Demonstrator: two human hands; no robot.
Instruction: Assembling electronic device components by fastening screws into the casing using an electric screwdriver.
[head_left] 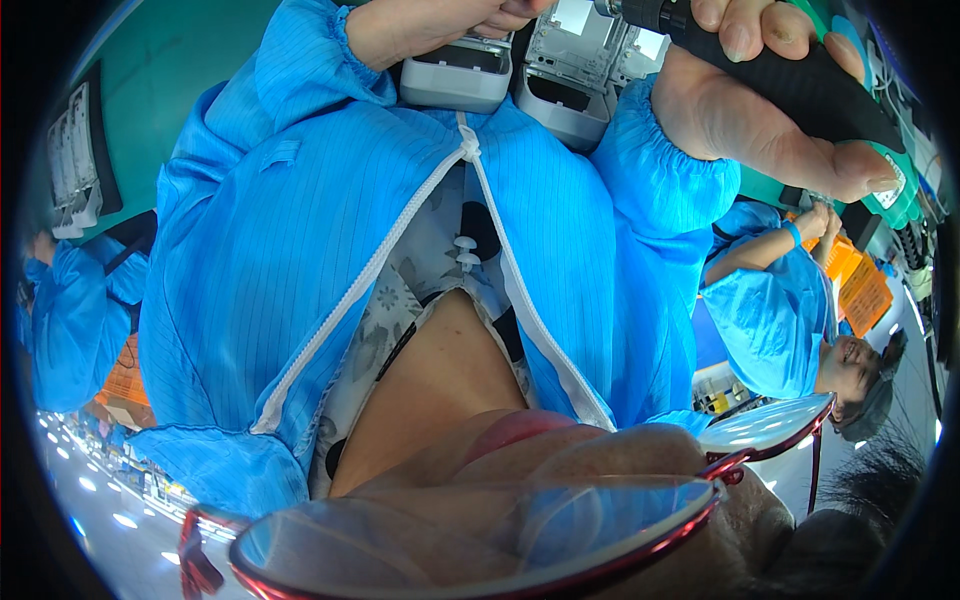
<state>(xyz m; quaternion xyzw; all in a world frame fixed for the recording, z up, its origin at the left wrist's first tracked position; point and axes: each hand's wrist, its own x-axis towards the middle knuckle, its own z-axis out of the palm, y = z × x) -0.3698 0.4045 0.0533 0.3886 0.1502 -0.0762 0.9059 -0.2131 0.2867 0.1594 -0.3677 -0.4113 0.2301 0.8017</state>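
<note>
My right hand [745, 115] is wrapped round the thick black handle of an electric screwdriver [800, 90], its narrow metal end pointing left near the upper edge. My left hand [430, 22] is at the top with its fingers curled together. The upper edge cuts it off, and what it pinches, if anything, is hidden. Just below its fingers stands a light grey plastic housing [455, 82] with a dark hollow. Beside it, between my two hands, is a second grey housing [565, 110], with pale moulded inner parts [570, 45] showing behind it.
A green work surface [200, 50] spreads to the left, with a dark tray of pale parts [75, 160] on it. Co-workers in blue smocks sit at the left [75, 320] and right [770, 290]. Orange bins [860, 285] stand by the right one.
</note>
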